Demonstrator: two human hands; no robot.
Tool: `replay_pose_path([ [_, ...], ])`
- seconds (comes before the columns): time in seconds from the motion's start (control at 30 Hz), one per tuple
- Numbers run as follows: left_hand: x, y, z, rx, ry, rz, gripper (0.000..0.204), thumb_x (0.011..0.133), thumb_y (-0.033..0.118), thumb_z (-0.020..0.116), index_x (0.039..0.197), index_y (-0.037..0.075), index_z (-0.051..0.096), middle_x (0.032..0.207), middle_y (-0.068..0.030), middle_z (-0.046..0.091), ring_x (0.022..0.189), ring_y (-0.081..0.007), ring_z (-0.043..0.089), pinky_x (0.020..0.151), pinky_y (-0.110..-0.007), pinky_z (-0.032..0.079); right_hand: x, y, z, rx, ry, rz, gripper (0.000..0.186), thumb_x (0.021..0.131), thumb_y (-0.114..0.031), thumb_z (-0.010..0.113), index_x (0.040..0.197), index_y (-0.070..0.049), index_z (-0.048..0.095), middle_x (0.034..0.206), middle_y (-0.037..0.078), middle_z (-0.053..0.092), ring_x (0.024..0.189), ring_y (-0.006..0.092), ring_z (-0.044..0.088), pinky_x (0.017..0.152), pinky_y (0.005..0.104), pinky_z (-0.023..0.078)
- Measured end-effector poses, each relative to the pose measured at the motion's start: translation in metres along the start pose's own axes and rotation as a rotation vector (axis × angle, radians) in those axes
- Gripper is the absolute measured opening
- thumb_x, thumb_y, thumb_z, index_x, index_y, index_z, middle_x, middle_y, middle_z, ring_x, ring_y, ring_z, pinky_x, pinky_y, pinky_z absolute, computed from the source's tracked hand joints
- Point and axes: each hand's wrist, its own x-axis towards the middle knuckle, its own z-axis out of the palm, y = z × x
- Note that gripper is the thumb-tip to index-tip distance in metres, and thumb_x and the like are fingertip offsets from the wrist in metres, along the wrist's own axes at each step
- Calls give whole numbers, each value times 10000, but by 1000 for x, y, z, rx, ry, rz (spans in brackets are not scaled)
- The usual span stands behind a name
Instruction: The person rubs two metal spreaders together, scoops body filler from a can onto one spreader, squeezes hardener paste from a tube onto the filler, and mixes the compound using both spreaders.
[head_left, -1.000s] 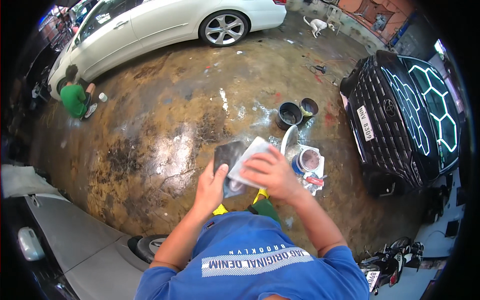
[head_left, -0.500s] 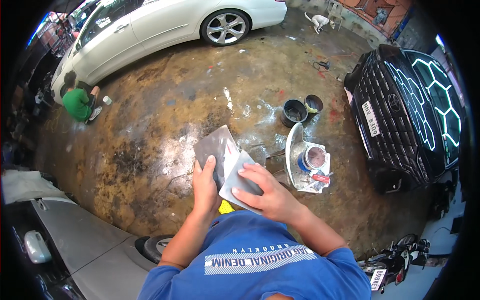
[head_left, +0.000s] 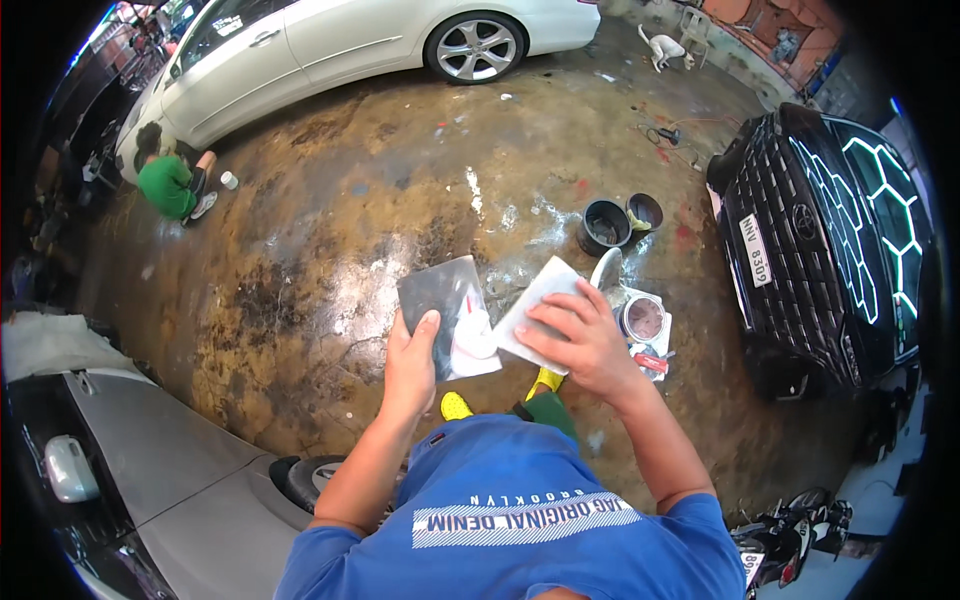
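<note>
My left hand (head_left: 408, 362) grips a flat dark grey plate (head_left: 428, 290) by its left edge, thumb on top. A mound of white paste (head_left: 472, 338) with a small red streak lies on the plate's right half. In my right hand (head_left: 588, 345) is a flat, pale, flexible-looking spreader (head_left: 548, 284), fingers spread across its upper face. Its lower left corner is close to the paste; whether it touches cannot be made out. Right of that hand, an open can (head_left: 643, 319) of pinkish-brown matter and a red tube (head_left: 652, 364) rest on a white plastic chair (head_left: 606, 268).
Two black buckets (head_left: 605, 228) stand beyond the chair. A white car (head_left: 340, 45) is at the far side, a black car (head_left: 800, 235) at right, a grey car (head_left: 190, 470) at near left. A person in green (head_left: 167, 188) crouches far left; a white dog (head_left: 664, 48) stands far right.
My right hand has moved right with the spreader, off the plate's middle, uncovering the white paste. The left hand keeps its grip on the plate. The whole view has shifted slightly.
</note>
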Motion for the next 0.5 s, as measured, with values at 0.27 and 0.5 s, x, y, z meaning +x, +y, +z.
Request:
replay_pose_path([
  [0.27, -1, 6, -1, 447, -272, -13, 373, 1014, 219, 503, 1298, -22, 525, 1102, -85, 643, 1025, -157, 574, 924, -307, 449, 22, -3, -9, -25, 3, -37, 365, 775, -143, 633, 1124, -238, 682, 1168, -49, 635, 1149, 173, 572, 1091, 548, 315],
  [0.5, 7, 6, 5, 443, -64, 161, 324, 1033, 175, 469, 1286, -19, 525, 1097, -88, 640, 992, -144, 571, 896, -290, 452, 9, -44, 41, 207, -6, -121, 305, 795, -172, 603, 1091, -174, 675, 1162, -6, 635, 1158, 181, 566, 1058, 500, 362],
])
